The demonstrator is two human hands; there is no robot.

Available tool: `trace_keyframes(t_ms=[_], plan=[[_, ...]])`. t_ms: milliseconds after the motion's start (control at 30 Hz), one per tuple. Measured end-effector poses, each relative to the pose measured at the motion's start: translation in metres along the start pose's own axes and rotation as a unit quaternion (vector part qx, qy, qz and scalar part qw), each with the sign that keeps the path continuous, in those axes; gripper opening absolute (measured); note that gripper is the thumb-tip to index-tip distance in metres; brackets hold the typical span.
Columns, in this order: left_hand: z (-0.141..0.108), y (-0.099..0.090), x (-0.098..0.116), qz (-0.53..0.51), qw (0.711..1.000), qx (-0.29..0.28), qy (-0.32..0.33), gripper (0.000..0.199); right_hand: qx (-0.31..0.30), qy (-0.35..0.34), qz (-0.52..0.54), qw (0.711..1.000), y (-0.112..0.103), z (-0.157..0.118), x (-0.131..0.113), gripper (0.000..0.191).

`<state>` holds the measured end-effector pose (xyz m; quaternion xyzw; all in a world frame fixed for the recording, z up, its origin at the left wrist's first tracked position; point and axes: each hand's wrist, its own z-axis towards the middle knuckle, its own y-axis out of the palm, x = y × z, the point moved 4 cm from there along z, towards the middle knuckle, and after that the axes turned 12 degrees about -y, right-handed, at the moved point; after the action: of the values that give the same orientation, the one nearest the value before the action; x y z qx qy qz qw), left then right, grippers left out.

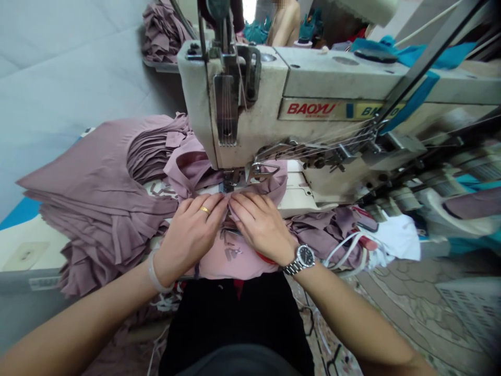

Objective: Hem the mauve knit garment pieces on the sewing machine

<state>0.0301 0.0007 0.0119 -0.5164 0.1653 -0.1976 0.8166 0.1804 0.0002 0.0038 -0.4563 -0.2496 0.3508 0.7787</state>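
The needle area and metal presser foot (229, 180) of the cream-coloured metal sewing machine (242, 115) are hard to make out, partly covered by fingertips and cloth. A black bar crosses the number on the yellow label (379, 110), so it cannot be read in full. Motion blur smears the right side, where the white plastic basket (469, 308) is cut off by the edge. The person in the background (285, 23) is mostly hidden behind the machine.

The thin mauve cloth (227, 207) lies just in front of the presser foot, bunched into a small fold; how far it runs beneath the hands cannot be told. It looks soft, matt and plain. The left hand (195, 230), with a gold ring, and the right hand (260, 219), above a steel watch (300, 259), pinch this fold between them, fingers close together; the undersides of both grips are out of sight. A stack of mauve cut fabric pieces (90, 162) lies to the left, its layered curved edges showing.
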Motion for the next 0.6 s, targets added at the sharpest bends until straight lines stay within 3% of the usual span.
trace_keyframes(t_ms=[333,600], plan=[[0.007,0.005,-0.003,0.009,1.0,-0.013,-0.012,0.04,-0.01,0.039,0.026,0.999,0.0,0.01,0.006,0.041],[0.003,-0.001,-0.012,-0.06,0.996,0.028,0.057,0.028,0.049,0.014,0.036,0.998,-0.001,0.007,0.002,0.028]])
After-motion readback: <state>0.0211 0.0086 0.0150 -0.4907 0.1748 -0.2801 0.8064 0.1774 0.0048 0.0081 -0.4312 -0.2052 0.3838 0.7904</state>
